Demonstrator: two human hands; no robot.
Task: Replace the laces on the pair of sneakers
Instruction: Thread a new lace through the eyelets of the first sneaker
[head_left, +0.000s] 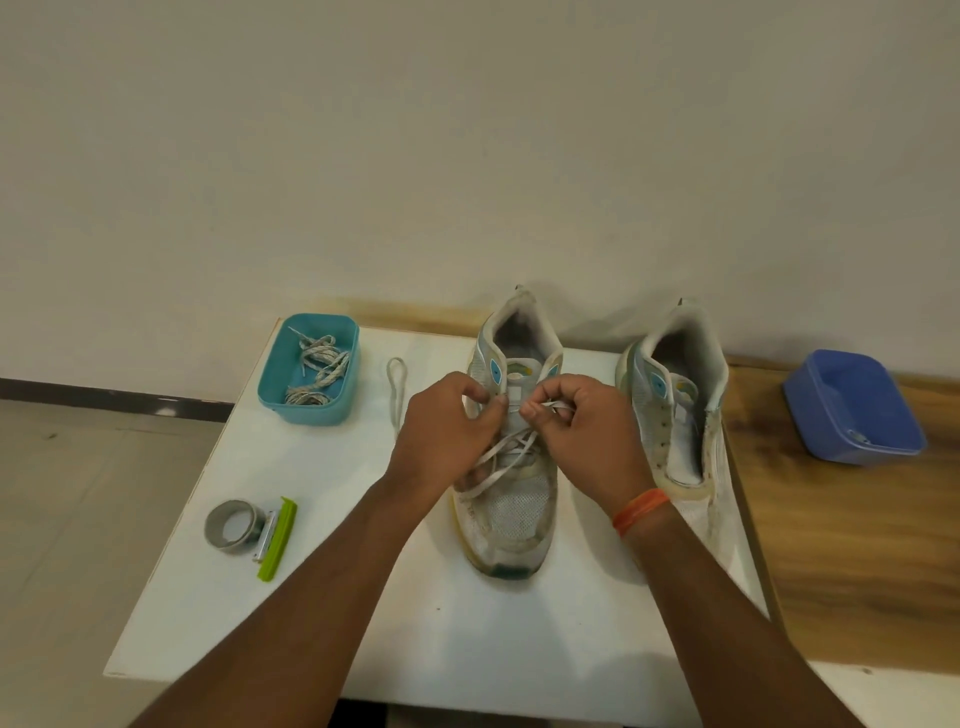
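Both hands meet over the upper eyelets of the laced sneaker (506, 457), which stands on the white table (311, 597) with its toe toward the person and its heel toward the wall. The left hand (447, 441) has its fingers curled in against the sneaker's left edge and pinches the white lace (501, 460) there; the right hand (589, 434) is likewise curled, its fingertips pinching a loop of the same lace just beside the tongue. Below the two hands the lace crosses back and forth over the tongue toward the toe. An orange band (640, 512) circles the right wrist. Just right of the right hand stands the second sneaker (675, 410), its eyelets bare and its tongue exposed. Left of the left hand a loose lace (396, 387) lies doubled on the table, and farther left a teal tub (310, 369) holds a tangle of worn laces (317, 376). Nearer the person, well left of the left forearm, sit a roll of grey tape (232, 524) and a green-handled tool (277, 538) touching it. Far to the right of the right hand a blue tub (852, 408) rests on a wooden surface (841, 571).
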